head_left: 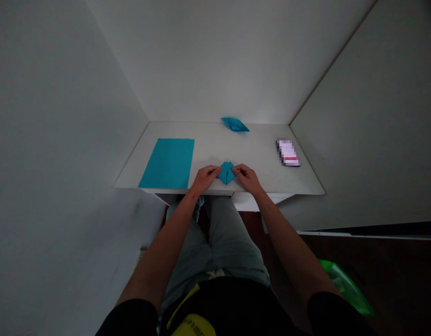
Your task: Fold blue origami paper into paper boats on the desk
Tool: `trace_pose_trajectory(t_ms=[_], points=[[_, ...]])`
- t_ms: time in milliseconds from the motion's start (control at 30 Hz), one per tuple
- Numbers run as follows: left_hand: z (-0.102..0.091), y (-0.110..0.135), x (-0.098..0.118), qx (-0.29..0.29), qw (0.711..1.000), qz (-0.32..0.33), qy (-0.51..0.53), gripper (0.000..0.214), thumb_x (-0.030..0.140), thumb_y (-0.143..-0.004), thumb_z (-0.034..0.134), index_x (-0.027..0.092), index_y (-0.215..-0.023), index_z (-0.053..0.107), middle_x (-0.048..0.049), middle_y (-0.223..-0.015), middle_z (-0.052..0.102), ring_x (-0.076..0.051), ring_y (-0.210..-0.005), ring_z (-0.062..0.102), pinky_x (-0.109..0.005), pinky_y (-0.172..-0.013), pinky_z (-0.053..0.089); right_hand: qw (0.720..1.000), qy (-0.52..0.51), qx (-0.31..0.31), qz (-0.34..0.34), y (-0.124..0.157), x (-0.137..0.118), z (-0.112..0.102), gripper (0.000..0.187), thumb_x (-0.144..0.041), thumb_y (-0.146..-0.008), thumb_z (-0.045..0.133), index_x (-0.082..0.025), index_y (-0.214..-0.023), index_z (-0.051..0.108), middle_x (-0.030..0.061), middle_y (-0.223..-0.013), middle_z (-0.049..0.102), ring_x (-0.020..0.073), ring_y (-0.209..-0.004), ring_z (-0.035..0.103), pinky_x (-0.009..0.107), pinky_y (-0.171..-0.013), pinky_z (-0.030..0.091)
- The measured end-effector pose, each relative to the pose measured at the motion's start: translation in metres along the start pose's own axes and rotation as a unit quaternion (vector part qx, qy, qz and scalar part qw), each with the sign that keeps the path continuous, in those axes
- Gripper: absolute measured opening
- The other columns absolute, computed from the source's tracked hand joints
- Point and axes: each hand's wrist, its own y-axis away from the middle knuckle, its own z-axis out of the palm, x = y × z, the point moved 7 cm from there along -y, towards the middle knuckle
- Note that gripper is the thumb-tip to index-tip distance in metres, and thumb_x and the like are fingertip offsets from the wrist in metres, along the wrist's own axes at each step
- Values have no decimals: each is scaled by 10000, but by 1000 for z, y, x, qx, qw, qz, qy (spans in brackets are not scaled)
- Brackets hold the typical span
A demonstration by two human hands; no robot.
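Observation:
A small piece of folded blue paper (227, 174), roughly diamond-shaped with a slit down its middle, is held close to the front edge of the white table. My left hand (205, 179) pinches its left corner between thumb and fingers. On the opposite corner, my right hand (248, 178) has a similar pinch. Both hands rest low over the tabletop. A finished-looking folded blue paper boat (235, 124) lies at the back of the table, apart from my hands. To my left, a flat blue sheet of paper (169, 163) lies on the surface.
The white table (260, 149) stands against the back wall, with walls or panels on both sides. A phone (288, 152), its screen lit and blurred, lies at the right. Something bright green (344, 284) is on the dark floor at lower right.

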Motion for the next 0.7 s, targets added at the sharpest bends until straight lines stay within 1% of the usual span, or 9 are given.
trace_pose_trajectory(t_ms=[67, 200, 367, 433, 567, 633, 700], points=[[-2, 0, 2, 10, 1000, 11, 10, 474, 632, -949, 704, 175, -977, 825, -83, -945, 814, -218, -856, 735, -355, -843, 610, 1000, -5, 8, 0, 0, 1, -1, 587, -818, -903, 645, -234, -884, 705, 20, -777, 675, 183, -705, 579, 322, -689, 488], [-5, 0, 7, 27, 998, 33, 38, 468, 644, -925, 724, 183, -890, 796, -65, -860, 778, -198, -781, 705, -331, -763, 585, 999, -31, 15, -9, -1, -1, -1, 573, -802, -888, 682, -230, -867, 716, -5, -719, 625, 166, -664, 544, 306, -643, 439], [-16, 0, 4, 84, 994, 6, 73, 448, 645, -942, 720, 204, -869, 752, -18, -738, 729, -176, -697, 670, -312, -721, 543, 996, -85, 40, 5, -1, 0, -6, 560, -800, -883, 705, -243, -833, 670, -42, -622, 531, 153, -589, 497, 300, -596, 399], [-20, 0, 2, 105, 991, -3, 82, 444, 642, -963, 714, 208, -869, 720, -14, -705, 721, -179, -706, 682, -314, -741, 543, 993, -105, 62, 10, -1, 1, -10, 566, -809, -872, 712, -251, -817, 638, -54, -595, 501, 148, -562, 480, 296, -578, 391], [-25, -2, -3, 135, 984, -27, 118, 454, 649, -1000, 686, 224, -865, 604, -20, -749, 736, -196, -766, 758, -315, -741, 546, 986, -128, 108, 9, 0, 5, -19, 555, -790, -883, 717, -260, -798, 578, -61, -577, 500, 139, -538, 481, 287, -564, 395], [-26, -2, -7, 146, 980, -42, 132, 452, 643, -1013, 671, 230, -867, 558, -12, -747, 725, -206, -784, 787, -316, -733, 549, 985, -130, 113, 7, 0, 6, -21, 532, -770, -904, 706, -261, -817, 577, -64, -572, 507, 136, -528, 485, 283, -559, 400], [-24, -1, -7, 141, 980, -46, 136, 436, 628, -1000, 692, 229, -881, 565, -16, -763, 740, -216, -807, 801, -329, -754, 569, 985, -133, 112, 4, 0, 7, -20, 525, -765, -909, 702, -264, -828, 568, -65, -586, 516, 131, -512, 482, 280, -542, 401]])
